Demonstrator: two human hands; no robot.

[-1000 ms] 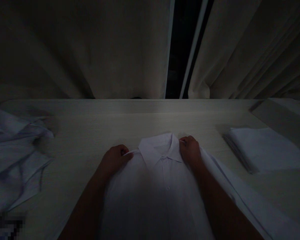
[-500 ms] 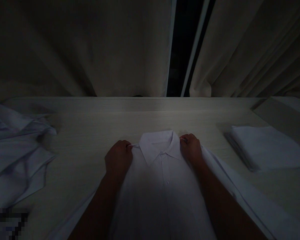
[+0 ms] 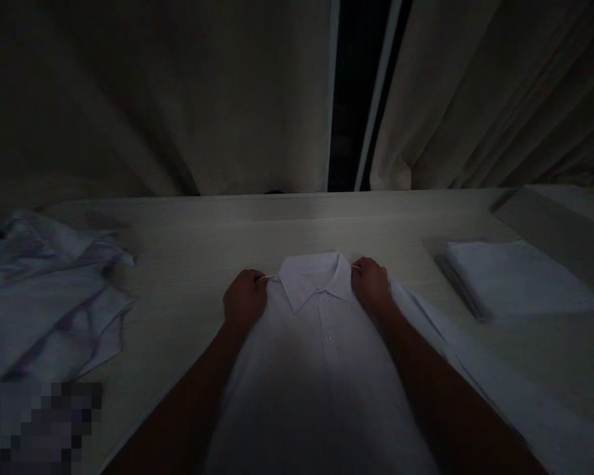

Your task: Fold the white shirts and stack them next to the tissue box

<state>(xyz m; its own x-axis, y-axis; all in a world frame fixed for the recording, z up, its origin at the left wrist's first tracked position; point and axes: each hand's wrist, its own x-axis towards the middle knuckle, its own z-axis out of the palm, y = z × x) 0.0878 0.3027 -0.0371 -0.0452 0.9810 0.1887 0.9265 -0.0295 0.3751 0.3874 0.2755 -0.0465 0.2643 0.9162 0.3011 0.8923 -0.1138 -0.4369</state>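
A white collared shirt [image 3: 297,369] lies front up on the pale surface, its collar toward the far side and a button placket down the middle. Left of the collar, my left hand [image 3: 246,297] pinches the cloth at the shoulder seam. Just right of the collar, the other shoulder is pinched by my right hand [image 3: 371,285]. One sleeve stretches out past my right forearm toward the lower right. My left forearm partly covers the sleeve on that side. The shirt's lower end runs out of view.
Crumpled white cloth [image 3: 44,297] is heaped at the left. On the right lies a neat stack of folded white cloth [image 3: 519,277], with a box-like pale object [image 3: 564,224] behind it. Beige curtains [image 3: 257,99] hang beyond the surface's raised back edge [image 3: 218,208]. The light is dim.
Both hands keep their pinch on the shirt's shoulders, and the collar lies nearly as before. The view has shifted slightly, showing more of the left heap.
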